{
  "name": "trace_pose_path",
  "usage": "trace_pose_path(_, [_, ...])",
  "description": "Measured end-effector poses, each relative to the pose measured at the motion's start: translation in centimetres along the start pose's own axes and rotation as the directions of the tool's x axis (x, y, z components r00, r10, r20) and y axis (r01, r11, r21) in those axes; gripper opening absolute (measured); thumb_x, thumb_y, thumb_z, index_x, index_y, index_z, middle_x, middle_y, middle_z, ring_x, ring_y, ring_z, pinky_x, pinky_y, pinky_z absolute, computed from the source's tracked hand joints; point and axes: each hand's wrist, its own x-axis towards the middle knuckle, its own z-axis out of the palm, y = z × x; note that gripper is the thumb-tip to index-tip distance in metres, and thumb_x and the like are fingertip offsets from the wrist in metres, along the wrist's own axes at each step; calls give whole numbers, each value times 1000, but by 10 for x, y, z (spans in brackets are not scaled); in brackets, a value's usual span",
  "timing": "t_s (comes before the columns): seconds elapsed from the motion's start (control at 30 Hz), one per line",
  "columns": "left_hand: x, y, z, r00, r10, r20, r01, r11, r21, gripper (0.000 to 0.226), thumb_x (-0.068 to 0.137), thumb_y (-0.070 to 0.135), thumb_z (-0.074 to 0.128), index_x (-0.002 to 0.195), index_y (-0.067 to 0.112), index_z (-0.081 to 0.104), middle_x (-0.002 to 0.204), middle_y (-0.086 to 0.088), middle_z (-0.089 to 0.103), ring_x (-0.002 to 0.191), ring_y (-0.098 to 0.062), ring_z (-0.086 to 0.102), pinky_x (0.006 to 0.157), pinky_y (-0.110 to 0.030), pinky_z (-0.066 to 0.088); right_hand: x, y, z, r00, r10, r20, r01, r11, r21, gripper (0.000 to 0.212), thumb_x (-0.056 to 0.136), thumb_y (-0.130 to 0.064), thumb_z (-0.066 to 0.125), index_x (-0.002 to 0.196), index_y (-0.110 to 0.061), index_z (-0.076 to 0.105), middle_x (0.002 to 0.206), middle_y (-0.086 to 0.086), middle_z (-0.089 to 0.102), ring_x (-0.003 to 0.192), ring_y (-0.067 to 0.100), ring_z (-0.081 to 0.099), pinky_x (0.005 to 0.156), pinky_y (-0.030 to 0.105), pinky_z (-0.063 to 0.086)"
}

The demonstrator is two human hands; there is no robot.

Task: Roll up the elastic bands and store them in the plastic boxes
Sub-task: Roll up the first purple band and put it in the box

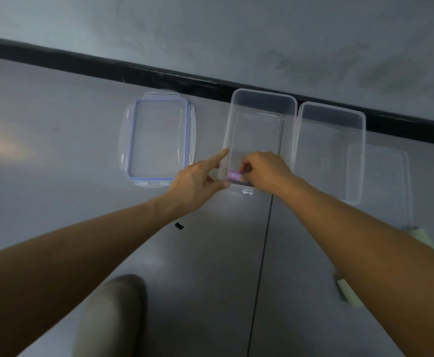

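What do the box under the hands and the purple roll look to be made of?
The box looks like clear, smooth, rigid plastic: the grey surface shows through its walls. The purple roll that the right hand pinches looks like matte elastic fabric, but it is too small to be sure.

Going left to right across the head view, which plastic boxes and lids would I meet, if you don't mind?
Blue-rimmed lid → middle clear box → right clear box → clear lid.
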Motion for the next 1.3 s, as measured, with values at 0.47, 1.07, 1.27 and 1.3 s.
trace_pose_path(0.47, [-2,0,3,999,-14,-37,12,999,-50,71,90,40,64,149,45,25,136,5,57,85,-4,60,91,-29,47,9,-1,-1,990,3,138,-13,997,71,23,85,-40,74,105,-29,76,104,-5,73,95,16,64,84,29,50])
trace_pose_path(1.07, [1,0,2,999,7,-39,-7,1000,18,73,90,41,64,150,43,22,135,3,57,91,-11,65,91,-34,50,13,-9,-5,981,85,176,-103,990,97,4,86,-29,72,87,-26,75,87,-5,69,85,17,63,72,30,48])
trace_pose_path(1.27, [1,-7,3,996,69,-60,-66,997,46,71,89,45,63,150,42,25,131,5,57,88,-8,64,86,-29,51,8,-5,-7,985,90,144,-114,979,171,15,92,-18,62,96,-24,75,87,-8,69,84,14,65,80,32,52])
trace_pose_path(1.3, [0,-8,3,995,76,-62,-73,996,41,71,89,45,63,149,42,25,131,6,57,88,-7,63,86,-29,51,8,-5,-7,987,89,137,-111,980,167,16,92,-17,62,98,-23,75,93,-7,70,87,15,64,83,33,52])
